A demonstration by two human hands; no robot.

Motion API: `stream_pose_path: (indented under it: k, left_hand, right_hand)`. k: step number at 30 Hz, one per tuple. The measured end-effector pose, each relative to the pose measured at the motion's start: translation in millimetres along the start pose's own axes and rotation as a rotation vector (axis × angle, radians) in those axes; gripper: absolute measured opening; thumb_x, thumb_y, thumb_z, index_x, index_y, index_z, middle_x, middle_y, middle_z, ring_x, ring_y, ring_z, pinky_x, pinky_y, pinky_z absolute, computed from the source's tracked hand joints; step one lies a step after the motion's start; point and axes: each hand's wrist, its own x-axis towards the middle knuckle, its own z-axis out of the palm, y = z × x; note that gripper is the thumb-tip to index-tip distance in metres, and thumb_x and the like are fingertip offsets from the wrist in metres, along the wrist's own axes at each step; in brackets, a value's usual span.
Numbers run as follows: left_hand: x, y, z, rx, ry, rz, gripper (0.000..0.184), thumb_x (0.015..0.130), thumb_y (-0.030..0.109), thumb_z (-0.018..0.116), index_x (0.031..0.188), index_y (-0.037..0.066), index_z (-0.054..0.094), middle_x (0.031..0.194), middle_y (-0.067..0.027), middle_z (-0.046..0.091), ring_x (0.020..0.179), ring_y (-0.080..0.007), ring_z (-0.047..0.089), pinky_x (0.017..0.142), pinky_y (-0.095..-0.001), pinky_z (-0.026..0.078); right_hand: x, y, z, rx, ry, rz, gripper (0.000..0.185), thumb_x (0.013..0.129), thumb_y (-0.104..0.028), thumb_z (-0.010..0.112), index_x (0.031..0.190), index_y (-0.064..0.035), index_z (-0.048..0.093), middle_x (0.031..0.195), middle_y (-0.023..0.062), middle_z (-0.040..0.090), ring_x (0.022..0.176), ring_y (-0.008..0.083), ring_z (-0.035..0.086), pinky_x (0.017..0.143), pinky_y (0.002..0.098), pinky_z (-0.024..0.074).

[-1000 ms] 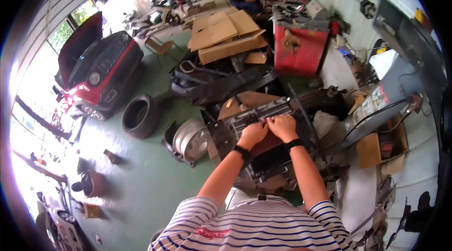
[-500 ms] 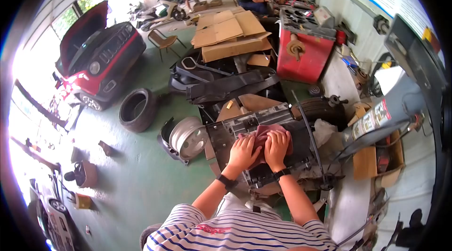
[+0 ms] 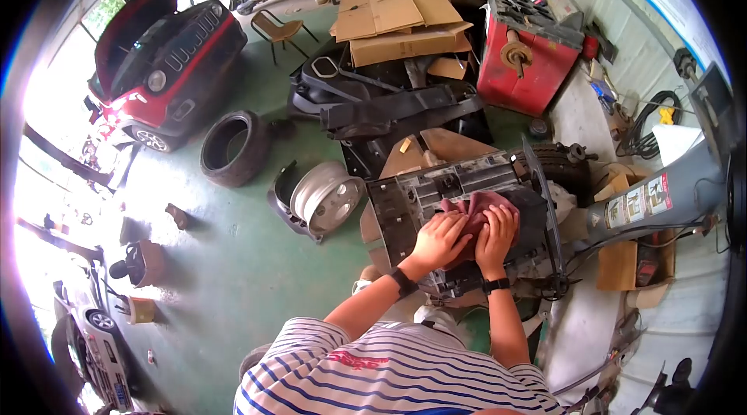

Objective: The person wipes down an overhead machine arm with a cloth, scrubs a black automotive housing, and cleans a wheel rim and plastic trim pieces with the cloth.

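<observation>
A dusky red cloth (image 3: 502,199) is bunched up on top of a large black plastic part (image 3: 387,209) with ribs and slots. My left hand (image 3: 440,240) presses on the cloth's left side, fingers curled over the folds. On the right side, my right hand (image 3: 496,236) grips the same cloth, close beside the left. Whatever lies directly beneath the cloth is hidden. Brown cardboard (image 3: 406,157) shows under the far edge of the part.
A silver wheel rim (image 3: 327,197) and a bare tyre (image 3: 231,149) lie to the left. Beyond are black plastic parts (image 3: 389,115), flattened cardboard (image 3: 381,10) and a red machine (image 3: 517,65). A thin dark upright bar (image 3: 542,197) and a grey post (image 3: 654,201) stand close on the right.
The view has tilted down and turned slightly, so the surroundings sit higher and further right. Both hands stay on the cloth, with a small shift in their fingers.
</observation>
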Motion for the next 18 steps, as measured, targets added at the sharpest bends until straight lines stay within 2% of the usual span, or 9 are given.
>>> stream_pose_path:
  k: [2, 3, 7, 9, 10, 12, 14, 16, 18]
  left_hand:
    - [-2, -3, -5, -0.035, -0.03, -0.006, 0.044, 0.081, 0.023, 0.071, 0.117, 0.001, 0.06, 0.112, -0.0133, 0.064, 0.104, -0.0299, 0.062, 0.088, -0.0389, 0.051]
    - [-4, -6, -6, -0.054, -0.066, -0.017, 0.047, 0.082, 0.025, 0.069, 0.12, 0.0, 0.059, 0.114, -0.0148, 0.063, 0.106, -0.0313, 0.061, 0.089, -0.0401, 0.05]
    - [-8, -22, -13, -0.1, -0.196, 0.093, 0.055, 0.087, 0.028, 0.063, 0.132, 0.0, 0.049, 0.127, -0.0205, 0.056, 0.12, -0.0331, 0.053, 0.102, -0.0438, 0.041]
    - [-10, -32, -20, -0.039, -0.222, 0.16, 0.056, 0.088, 0.031, 0.061, 0.133, 0.0, 0.048, 0.128, -0.0218, 0.055, 0.119, -0.0341, 0.053, 0.102, -0.0439, 0.041]
    - [-16, -33, -24, 0.04, -0.263, 0.207, 0.058, 0.089, 0.033, 0.06, 0.134, 0.0, 0.047, 0.128, -0.023, 0.055, 0.119, -0.035, 0.053, 0.101, -0.044, 0.042]
    - [-23, -45, -22, 0.081, -0.264, 0.258, 0.06, 0.088, 0.037, 0.059, 0.135, 0.002, 0.047, 0.128, -0.0235, 0.054, 0.116, -0.036, 0.054, 0.094, -0.0428, 0.046]
    - [-27, -54, -32, 0.056, -0.289, 0.265, 0.054, 0.089, 0.031, 0.058, 0.135, 0.005, 0.048, 0.126, -0.0224, 0.055, 0.114, -0.0336, 0.056, 0.085, -0.0396, 0.052]
    - [-30, -72, -44, -0.061, -0.322, 0.224, 0.046, 0.089, 0.023, 0.057, 0.131, 0.006, 0.05, 0.124, -0.0207, 0.056, 0.101, -0.0335, 0.063, 0.074, -0.0383, 0.055]
    - [-37, -87, -60, -0.188, -0.603, -0.023, 0.04, 0.091, 0.019, 0.053, 0.129, 0.007, 0.05, 0.119, -0.0217, 0.059, 0.086, -0.0342, 0.067, 0.07, -0.0402, 0.055]
  right_hand:
    - [-5, -10, -3, -0.035, -0.014, 0.068, 0.03, 0.095, -0.018, 0.042, 0.119, -0.0051, 0.055, 0.13, 0.0119, 0.053, 0.131, 0.0353, 0.041, 0.113, 0.0537, 0.0225]
    - [-11, -14, -4, -0.046, -0.053, 0.105, 0.036, 0.097, -0.017, 0.041, 0.129, -0.0049, 0.051, 0.139, 0.0153, 0.046, 0.135, 0.0384, 0.035, 0.113, 0.0547, 0.0213]
    - [-32, -39, 11, -0.072, 0.012, 0.259, 0.04, 0.101, -0.021, 0.038, 0.136, -0.0034, 0.045, 0.146, 0.0189, 0.038, 0.137, 0.0399, 0.032, 0.114, 0.0508, 0.0199]
    - [-43, -54, 20, 0.021, 0.119, 0.537, 0.045, 0.102, -0.025, 0.04, 0.142, -0.0049, 0.041, 0.149, 0.0208, 0.033, 0.137, 0.0415, 0.03, 0.114, 0.0483, 0.0219]
    - [-44, -59, 23, -0.012, 0.117, 0.55, 0.045, 0.102, -0.025, 0.04, 0.142, -0.0049, 0.041, 0.149, 0.0208, 0.033, 0.137, 0.0415, 0.03, 0.114, 0.0483, 0.0219]
    - [-54, -67, 30, -0.158, 0.23, 0.824, 0.047, 0.099, -0.025, 0.047, 0.139, -0.0015, 0.043, 0.147, 0.0243, 0.035, 0.137, 0.0418, 0.031, 0.111, 0.049, 0.026]
    - [-64, -61, 46, 0.072, 0.318, 0.801, 0.048, 0.1, -0.027, 0.044, 0.138, 0.0025, 0.043, 0.139, 0.0285, 0.042, 0.13, 0.0411, 0.04, 0.11, 0.0453, 0.0298]
    - [-58, -78, 51, -0.158, 0.248, 0.792, 0.046, 0.1, -0.024, 0.041, 0.136, 0.0045, 0.044, 0.133, 0.0304, 0.047, 0.122, 0.0445, 0.045, 0.105, 0.0467, 0.0338]
    - [-47, -96, 45, -0.311, 0.204, 0.779, 0.037, 0.096, -0.015, 0.047, 0.126, 0.0049, 0.05, 0.122, 0.0298, 0.053, 0.111, 0.0458, 0.05, 0.098, 0.0483, 0.0379]
